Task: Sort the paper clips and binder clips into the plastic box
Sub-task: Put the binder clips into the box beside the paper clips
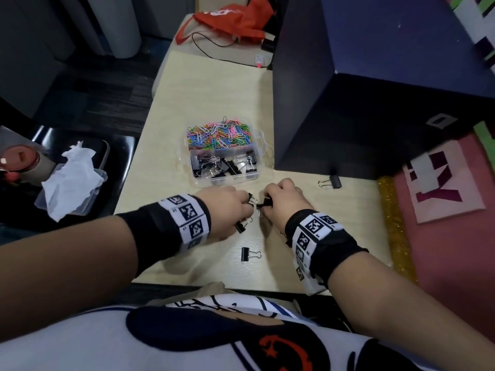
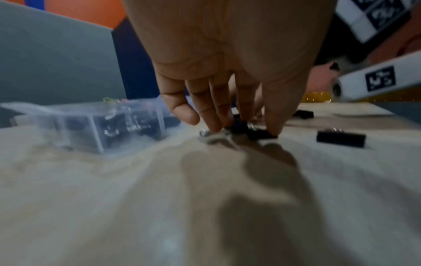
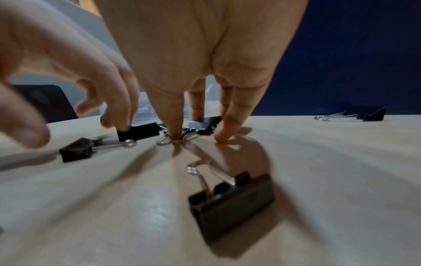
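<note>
While divided, plastic box (image 1: pixel 199 180) holds clips (sorted).

Pale wood desk (image 1: pixel 209 84), dark navy partition (image 1: pixel 375 84) on its right, dark carpet floor (image 1: pixel 101 97), black chair (image 1: pixel 117 156) at left

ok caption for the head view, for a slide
Both hands picking binder clips off the desk beside the sorted plastic box.

**Around the desk**

A red fabric bag (image 1: pixel 235 20) lies at the far end of the pale wooden desk (image 1: pixel 214 84). A dark blue partition panel (image 1: pixel 375 84) stands right. Crumpled white tissue (image 1: pixel 72 178) sits left.
</note>
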